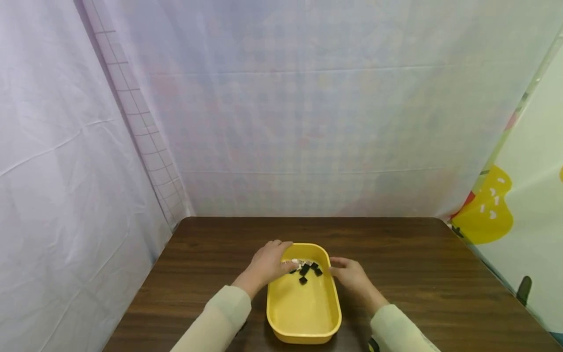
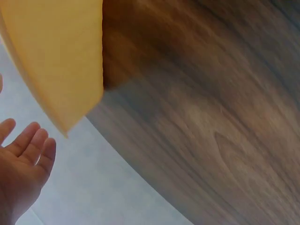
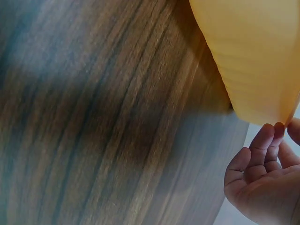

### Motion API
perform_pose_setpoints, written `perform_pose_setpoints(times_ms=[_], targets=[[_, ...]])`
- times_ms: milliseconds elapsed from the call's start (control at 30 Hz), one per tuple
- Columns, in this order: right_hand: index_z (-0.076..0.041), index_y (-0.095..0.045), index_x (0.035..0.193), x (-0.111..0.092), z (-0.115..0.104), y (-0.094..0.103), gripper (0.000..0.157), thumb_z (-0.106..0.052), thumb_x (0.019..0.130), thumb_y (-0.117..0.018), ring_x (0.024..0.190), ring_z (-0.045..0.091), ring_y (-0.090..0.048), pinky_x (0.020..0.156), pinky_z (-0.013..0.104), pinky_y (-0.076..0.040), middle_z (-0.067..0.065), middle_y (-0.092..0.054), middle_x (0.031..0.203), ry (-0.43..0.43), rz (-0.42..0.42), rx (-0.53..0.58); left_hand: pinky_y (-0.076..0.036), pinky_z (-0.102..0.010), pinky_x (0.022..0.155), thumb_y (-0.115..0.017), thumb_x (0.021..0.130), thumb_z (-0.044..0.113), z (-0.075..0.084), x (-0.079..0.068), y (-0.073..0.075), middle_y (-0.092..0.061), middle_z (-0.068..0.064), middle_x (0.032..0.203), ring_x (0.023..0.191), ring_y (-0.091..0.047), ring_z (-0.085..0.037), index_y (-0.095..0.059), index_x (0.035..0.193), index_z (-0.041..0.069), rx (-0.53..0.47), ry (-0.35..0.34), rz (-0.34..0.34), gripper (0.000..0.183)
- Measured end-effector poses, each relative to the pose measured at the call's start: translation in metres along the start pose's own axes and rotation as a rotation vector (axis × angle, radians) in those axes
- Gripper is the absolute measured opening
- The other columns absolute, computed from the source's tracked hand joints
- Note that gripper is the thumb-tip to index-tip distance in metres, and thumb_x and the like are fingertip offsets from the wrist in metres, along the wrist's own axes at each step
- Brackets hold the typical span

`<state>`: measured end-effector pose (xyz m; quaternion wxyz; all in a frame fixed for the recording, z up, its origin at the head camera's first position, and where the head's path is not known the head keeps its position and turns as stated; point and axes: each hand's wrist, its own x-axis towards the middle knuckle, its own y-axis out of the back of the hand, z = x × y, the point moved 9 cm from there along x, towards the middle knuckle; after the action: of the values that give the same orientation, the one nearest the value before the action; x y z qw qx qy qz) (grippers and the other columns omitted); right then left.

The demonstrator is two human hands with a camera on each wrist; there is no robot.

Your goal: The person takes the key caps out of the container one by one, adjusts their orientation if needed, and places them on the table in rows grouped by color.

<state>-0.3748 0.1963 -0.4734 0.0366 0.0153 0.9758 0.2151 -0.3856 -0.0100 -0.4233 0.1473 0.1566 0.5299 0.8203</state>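
A yellow plastic tub [image 1: 303,308] stands lengthwise on the table, with several small black square pieces [image 1: 305,269] and a cluster of small white pieces [image 1: 295,263] near its far end. My left hand [image 1: 267,261] reaches over the tub's left rim, its thumb above the pieces. In the left wrist view its fingers [image 2: 33,140] are loosely bent and stand apart from the tub's corner. Outside the right rim is my right hand [image 1: 352,275], fingers pointing at the tub. The right wrist view shows its fingertips [image 3: 267,131] right at the rim, loosely bent.
The dark wood-grain table [image 1: 396,244] extends to both sides of the tub. A pale curtain [image 1: 303,122] hangs behind its far edge. White sheeting [image 1: 66,171] drapes at the left, and a patterned cloth [image 1: 523,205] at the right.
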Motion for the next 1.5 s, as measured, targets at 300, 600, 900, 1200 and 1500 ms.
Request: perform_pose_setpoints(times_ms=[300, 600, 900, 1200, 1500], targets=[[0.013, -0.058, 0.127, -0.001, 0.001, -0.002, 0.039, -0.006, 0.093, -0.061, 0.104, 0.035, -0.063, 0.092, 0.049, -0.049, 0.029, -0.062, 0.121, -0.021, 0.01, 0.03, -0.043, -0.046, 0.103, -0.071, 0.092, 0.039, 0.011, 0.009, -0.018, -0.055, -0.012, 0.14, 0.129, -0.051, -0.029, -0.052, 0.143, 0.007, -0.125, -0.025, -0.022, 0.063], [0.012, -0.057, 0.129, -0.001, 0.003, -0.003, 0.039, -0.006, 0.094, -0.06, 0.11, 0.039, -0.06, 0.096, 0.053, -0.046, 0.031, -0.058, 0.127, -0.014, 0.02, 0.022, -0.051, -0.03, 0.067, -0.075, 0.091, 0.026, 0.015, 0.013, -0.038, -0.068, -0.008, 0.103, 0.079, -0.06, -0.011, -0.063, 0.127, 0.002, -0.198, -0.013, -0.085, 0.045], [0.012, -0.059, 0.127, -0.002, 0.005, -0.004, 0.038, -0.006, 0.093, -0.061, 0.106, 0.035, -0.061, 0.096, 0.051, -0.046, 0.03, -0.061, 0.123, -0.022, 0.031, 0.078, -0.051, -0.028, 0.066, -0.078, 0.087, 0.028, 0.014, 0.015, -0.047, -0.068, -0.002, 0.087, 0.075, -0.06, -0.013, -0.072, 0.096, 0.005, -0.091, 0.017, -0.062, 0.025], [0.012, -0.06, 0.126, -0.003, 0.005, -0.002, 0.037, -0.005, 0.093, -0.061, 0.108, 0.037, -0.06, 0.096, 0.053, -0.045, 0.029, -0.061, 0.123, -0.007, 0.046, 0.073, -0.04, -0.025, 0.056, -0.079, 0.082, 0.033, 0.018, 0.019, -0.054, -0.049, 0.008, 0.057, 0.055, -0.044, -0.009, -0.057, 0.061, 0.017, 0.105, 0.012, -0.058, 0.035], [0.011, -0.06, 0.126, -0.003, 0.004, -0.002, 0.037, -0.005, 0.093, -0.061, 0.11, 0.038, -0.059, 0.096, 0.054, -0.045, 0.03, -0.061, 0.124, 0.008, 0.051, 0.052, -0.046, -0.031, 0.06, -0.08, 0.083, 0.035, 0.02, 0.018, -0.06, -0.056, 0.005, 0.064, 0.06, -0.049, -0.011, -0.059, 0.059, 0.015, 0.153, 0.055, -0.063, 0.037]])
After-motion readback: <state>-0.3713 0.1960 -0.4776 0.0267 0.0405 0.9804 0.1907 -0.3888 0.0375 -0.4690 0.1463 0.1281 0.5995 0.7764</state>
